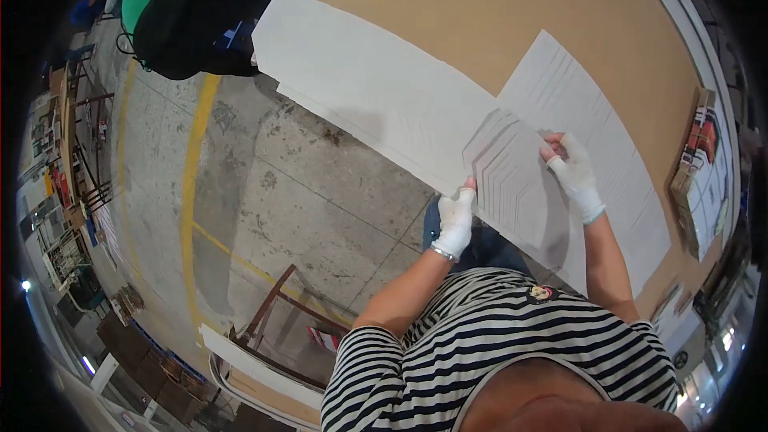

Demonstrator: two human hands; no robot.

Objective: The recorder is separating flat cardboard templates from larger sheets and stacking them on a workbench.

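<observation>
White sheets [368,84] lie overlapped in a long band along the near edge of the work table. In front of me a fanned stack of white sheets [500,172] with angled ends shows stepped edges. At the stack's near left edge is my left hand [456,222], in a white fingerless glove, thumb on top and other fingers hidden; it grips the sheets. My right hand [572,174], gloved alike, is over the right side of the stack, fingertips bent together. What they pinch, if anything, I cannot make out. More fanned white sheets [592,136] spread beyond it.
Under the sheets is a brown table top [432,8] with a pale rim. A bundle of packages [700,176] lies at its right edge. Black and green cloth [200,24] sits off the far left. A metal frame [268,304] stands on the concrete floor [312,192] at lower left.
</observation>
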